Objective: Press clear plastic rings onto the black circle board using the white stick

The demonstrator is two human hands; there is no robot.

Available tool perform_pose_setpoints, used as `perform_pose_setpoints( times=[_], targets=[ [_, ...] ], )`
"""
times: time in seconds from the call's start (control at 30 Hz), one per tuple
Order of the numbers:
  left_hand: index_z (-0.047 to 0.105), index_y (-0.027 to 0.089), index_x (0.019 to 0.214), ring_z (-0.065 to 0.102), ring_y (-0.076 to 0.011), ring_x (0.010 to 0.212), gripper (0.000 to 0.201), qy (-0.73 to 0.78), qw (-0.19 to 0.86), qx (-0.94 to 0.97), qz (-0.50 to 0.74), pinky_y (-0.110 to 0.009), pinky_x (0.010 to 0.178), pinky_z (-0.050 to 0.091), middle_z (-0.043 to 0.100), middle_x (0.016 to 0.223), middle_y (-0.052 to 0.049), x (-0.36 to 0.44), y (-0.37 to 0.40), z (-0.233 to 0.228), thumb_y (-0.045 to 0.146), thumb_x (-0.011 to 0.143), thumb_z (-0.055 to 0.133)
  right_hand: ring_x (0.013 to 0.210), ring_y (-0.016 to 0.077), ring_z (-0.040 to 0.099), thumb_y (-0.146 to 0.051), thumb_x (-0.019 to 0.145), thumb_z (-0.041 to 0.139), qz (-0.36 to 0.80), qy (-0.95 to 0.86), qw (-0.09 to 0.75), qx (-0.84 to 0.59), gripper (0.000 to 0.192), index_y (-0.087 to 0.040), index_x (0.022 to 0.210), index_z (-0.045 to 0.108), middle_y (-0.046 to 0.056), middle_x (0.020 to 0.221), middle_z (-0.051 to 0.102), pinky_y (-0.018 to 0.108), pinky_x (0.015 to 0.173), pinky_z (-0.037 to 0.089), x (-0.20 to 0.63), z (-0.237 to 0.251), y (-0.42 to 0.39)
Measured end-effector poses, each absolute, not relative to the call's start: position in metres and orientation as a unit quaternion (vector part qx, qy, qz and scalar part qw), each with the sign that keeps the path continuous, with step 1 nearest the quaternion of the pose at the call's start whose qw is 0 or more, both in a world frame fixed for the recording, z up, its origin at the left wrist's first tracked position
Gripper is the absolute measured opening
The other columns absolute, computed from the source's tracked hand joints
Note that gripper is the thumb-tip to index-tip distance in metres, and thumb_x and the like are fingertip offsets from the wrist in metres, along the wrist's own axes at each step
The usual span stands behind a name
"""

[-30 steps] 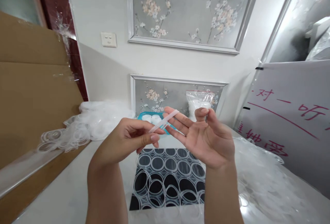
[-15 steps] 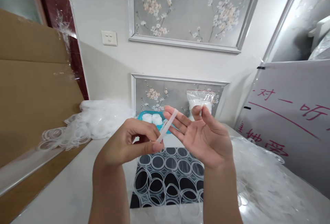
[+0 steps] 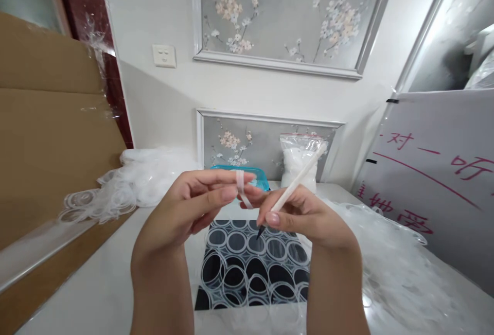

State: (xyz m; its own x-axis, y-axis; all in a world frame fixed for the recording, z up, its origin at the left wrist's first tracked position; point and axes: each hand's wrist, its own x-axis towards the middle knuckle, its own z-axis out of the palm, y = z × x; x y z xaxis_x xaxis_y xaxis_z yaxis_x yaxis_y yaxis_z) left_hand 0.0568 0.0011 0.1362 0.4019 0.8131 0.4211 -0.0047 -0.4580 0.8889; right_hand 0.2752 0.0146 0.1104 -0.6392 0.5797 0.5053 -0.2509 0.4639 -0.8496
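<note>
A white tabletop (image 3: 96,283) below flowered wall panels is heaped with clear plastic rings (image 3: 135,183) — many unhandled. At frame centre the left hand (image 3: 185,216) pinches one translucent ring (image 3: 241,183); the right hand (image 3: 304,216) grips a white pen (image 3: 295,183), tip just below it — marking apparently not begun.

Your left hand (image 3: 195,206) covers most of the teal tray (image 3: 252,174) behind it, so what lies inside it can't be told, and your fingers hide part of the thin clear ring (image 3: 242,187) you pinch. Your right hand (image 3: 304,219) hides the middle of the white pen (image 3: 297,180), leaving only its dark tip and long upper end showing. Both your forearms run off the bottom edge, and the red writing on the board (image 3: 443,170) is cut off at the right edge.
</note>
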Motion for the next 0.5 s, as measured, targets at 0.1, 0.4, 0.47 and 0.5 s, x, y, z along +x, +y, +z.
perform_pose_setpoints(
  times=[0.1,0.4,0.47,0.5],
  targets=[
    [0.074,0.017,0.079,0.021,-0.0018,0.036,0.026,0.283,0.439,0.712,0.469,-0.02,0.034,0.013,0.069,0.065,-0.004,0.055,0.003,0.137,0.042,0.08,0.067,0.13,0.0244,0.048,-0.035,0.085,0.065,0.51,-0.7,0.493,-0.079,0.012,-0.026,0.081,0.072,0.004,0.114,0.069,0.051,0.113,0.032,0.274,0.114,0.01],
    [0.076,0.022,0.07,0.04,-0.0069,0.044,0.024,0.307,0.372,0.769,0.42,-0.021,0.04,0.027,0.068,0.061,-0.003,0.056,0.001,0.138,0.042,0.08,0.068,0.135,0.0233,0.041,-0.057,0.085,0.055,0.611,-0.533,0.584,-0.029,0.025,-0.037,0.076,0.066,-0.002,0.121,0.066,0.06,0.114,0.021,0.264,0.122,-0.007],
    [0.076,0.021,0.071,0.043,-0.008,0.048,0.023,0.307,0.362,0.773,0.422,-0.021,0.043,0.031,0.067,0.061,-0.003,0.056,-0.001,0.137,0.04,0.081,0.068,0.136,0.0231,0.04,-0.058,0.086,0.054,0.619,-0.529,0.581,-0.026,0.024,-0.039,0.077,0.066,-0.003,0.121,0.066,0.061,0.113,0.021,0.265,0.122,-0.009],
    [0.076,0.021,0.073,0.043,-0.0078,0.048,0.022,0.308,0.359,0.775,0.419,-0.021,0.043,0.031,0.067,0.061,-0.003,0.055,-0.002,0.137,0.039,0.081,0.068,0.137,0.0231,0.039,-0.058,0.085,0.054,0.619,-0.528,0.581,-0.029,0.024,-0.039,0.077,0.066,-0.004,0.122,0.065,0.062,0.113,0.02,0.266,0.122,-0.009]
  ],
)
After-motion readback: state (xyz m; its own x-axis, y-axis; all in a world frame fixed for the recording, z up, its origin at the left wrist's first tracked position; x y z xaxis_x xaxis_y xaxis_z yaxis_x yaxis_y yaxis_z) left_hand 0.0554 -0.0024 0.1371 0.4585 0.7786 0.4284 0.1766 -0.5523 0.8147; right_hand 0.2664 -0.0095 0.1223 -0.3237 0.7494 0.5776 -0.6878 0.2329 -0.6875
